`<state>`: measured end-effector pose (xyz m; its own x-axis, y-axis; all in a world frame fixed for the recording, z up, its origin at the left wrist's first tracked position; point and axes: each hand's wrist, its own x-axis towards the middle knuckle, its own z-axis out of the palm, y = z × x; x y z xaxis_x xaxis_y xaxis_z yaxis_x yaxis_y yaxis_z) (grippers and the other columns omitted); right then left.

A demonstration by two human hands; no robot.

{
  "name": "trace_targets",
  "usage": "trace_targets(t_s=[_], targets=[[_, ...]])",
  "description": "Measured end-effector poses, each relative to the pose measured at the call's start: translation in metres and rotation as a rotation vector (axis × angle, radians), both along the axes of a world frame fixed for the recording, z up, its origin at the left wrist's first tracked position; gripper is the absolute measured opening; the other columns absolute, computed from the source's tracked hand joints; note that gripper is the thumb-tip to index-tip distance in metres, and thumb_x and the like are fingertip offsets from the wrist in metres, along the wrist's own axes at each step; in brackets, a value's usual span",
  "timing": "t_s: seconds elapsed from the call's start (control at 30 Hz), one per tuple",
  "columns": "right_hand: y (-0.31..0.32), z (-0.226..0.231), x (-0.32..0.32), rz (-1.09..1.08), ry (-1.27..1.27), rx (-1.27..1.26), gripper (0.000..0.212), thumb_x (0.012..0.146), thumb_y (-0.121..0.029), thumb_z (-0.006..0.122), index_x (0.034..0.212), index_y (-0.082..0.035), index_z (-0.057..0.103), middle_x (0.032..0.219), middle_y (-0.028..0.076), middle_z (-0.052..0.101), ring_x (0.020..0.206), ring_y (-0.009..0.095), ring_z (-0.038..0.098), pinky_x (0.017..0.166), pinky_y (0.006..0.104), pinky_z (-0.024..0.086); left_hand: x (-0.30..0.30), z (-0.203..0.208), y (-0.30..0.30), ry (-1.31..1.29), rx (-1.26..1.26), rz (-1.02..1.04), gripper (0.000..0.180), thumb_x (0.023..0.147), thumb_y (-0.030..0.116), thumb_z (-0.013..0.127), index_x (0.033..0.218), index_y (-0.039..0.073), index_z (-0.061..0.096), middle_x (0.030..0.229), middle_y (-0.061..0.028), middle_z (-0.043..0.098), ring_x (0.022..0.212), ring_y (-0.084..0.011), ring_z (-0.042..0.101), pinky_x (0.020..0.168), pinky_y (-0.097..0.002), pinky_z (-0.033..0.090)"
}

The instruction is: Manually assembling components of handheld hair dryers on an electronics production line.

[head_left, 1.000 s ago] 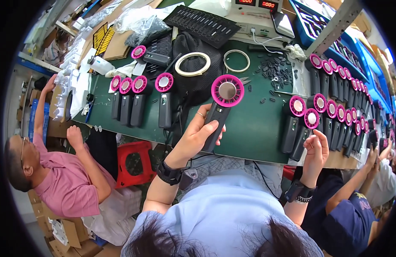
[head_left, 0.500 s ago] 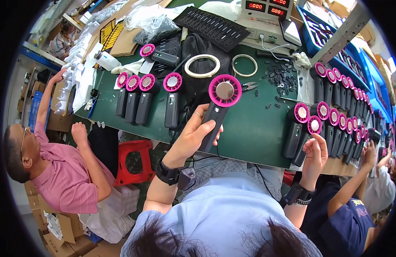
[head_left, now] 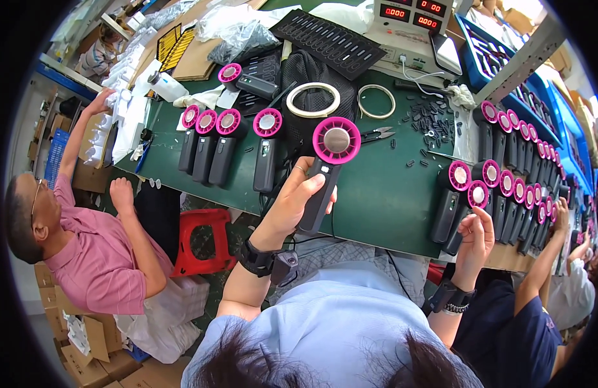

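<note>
In my left hand [head_left: 298, 199] is a handheld fan [head_left: 336, 140], its round magenta head up and its black handle in my fingers. My thumb lies along the handle, just below a small light spot. My right hand [head_left: 475, 234] is raised at the right with curled fingers; whether anything small is in them is hidden. Its fingertips are by the magenta head of another fan [head_left: 478, 194], and I cannot tell if they touch it. Left of my left hand, a fan [head_left: 265, 161] lies on the green table with several others [head_left: 212, 155].
Rows of fans [head_left: 515, 149] line the right side. White rings [head_left: 313, 100], snips [head_left: 376, 134] and small black parts [head_left: 428, 116] lie farther back. Behind them stands a device with red displays [head_left: 415, 32]. A co-worker in pink [head_left: 98, 258] sits left, near a red stool [head_left: 205, 242].
My left thumb has moved up the handle toward the light spot. My right hand is nearly still. The whole view has shifted slightly, and a co-worker's arm at the far right has moved.
</note>
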<state>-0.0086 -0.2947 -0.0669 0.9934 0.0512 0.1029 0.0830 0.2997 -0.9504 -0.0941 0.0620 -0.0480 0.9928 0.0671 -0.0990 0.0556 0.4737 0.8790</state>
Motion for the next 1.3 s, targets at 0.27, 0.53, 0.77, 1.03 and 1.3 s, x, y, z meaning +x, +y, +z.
trace_targets(t_s=[0.27, 0.53, 0.77, 1.03, 1.3], targets=[[0.006, -0.001, -0.001, 0.008, 0.008, -0.018, 0.023, 0.101, -0.008, 0.053, 0.118, 0.002, 0.063, 0.087, 0.006, 0.064, 0.076, 0.01, 0.059, 0.07, 0.0226, 0.048, -0.001, 0.005, 0.001, 0.002, -0.017, 0.031, 0.033, 0.099, 0.021, 0.049, 0.126, 0.004, 0.039, 0.085, -0.0118, 0.061, 0.065, -0.015, 0.06, 0.063, -0.0278, 0.05], [0.07, 0.033, -0.001, 0.281, -0.031, -0.128, 0.021, 0.1, -0.006, 0.053, 0.115, 0.002, 0.065, 0.089, 0.005, 0.062, 0.078, 0.011, 0.059, 0.071, 0.0221, 0.048, -0.028, 0.012, 0.024, -0.016, 0.025, 0.062, 0.037, 0.096, 0.019, 0.055, 0.126, 0.003, 0.04, 0.086, -0.0106, 0.06, 0.065, -0.0162, 0.061, 0.061, -0.0287, 0.051], [0.218, 0.072, 0.012, 0.826, -0.647, -0.533, 0.018, 0.091, 0.0, 0.06, 0.107, 0.002, 0.069, 0.097, 0.013, 0.068, 0.086, 0.023, 0.068, 0.075, 0.0312, 0.055, -0.097, 0.02, 0.085, 0.084, 0.198, 0.478, 0.042, 0.093, 0.016, 0.06, 0.127, 0.001, 0.041, 0.09, -0.0105, 0.059, 0.065, -0.0166, 0.063, 0.06, -0.0301, 0.054], [0.395, 0.033, 0.013, 0.98, -1.333, -1.281, 0.012, 0.078, -0.006, 0.066, 0.087, -0.001, 0.072, 0.097, 0.017, 0.07, 0.092, 0.031, 0.07, 0.078, 0.037, 0.057, -0.154, -0.006, 0.119, 0.243, 0.422, 0.481, 0.051, 0.084, 0.011, 0.072, 0.126, 0.0, 0.044, 0.092, -0.0073, 0.057, 0.065, -0.0134, 0.062, 0.059, -0.0277, 0.052], [0.423, 0.007, 0.006, 0.845, -1.475, -1.416, 0.008, 0.073, -0.005, 0.068, 0.078, -0.009, 0.074, 0.082, 0.011, 0.072, 0.08, 0.026, 0.072, 0.07, 0.0346, 0.059, -0.15, -0.022, 0.118, 0.214, 0.62, 0.47, 0.065, 0.075, 0.011, 0.08, 0.129, -0.001, 0.046, 0.107, -0.0078, 0.058, 0.092, -0.0148, 0.061, 0.081, -0.0294, 0.051]])
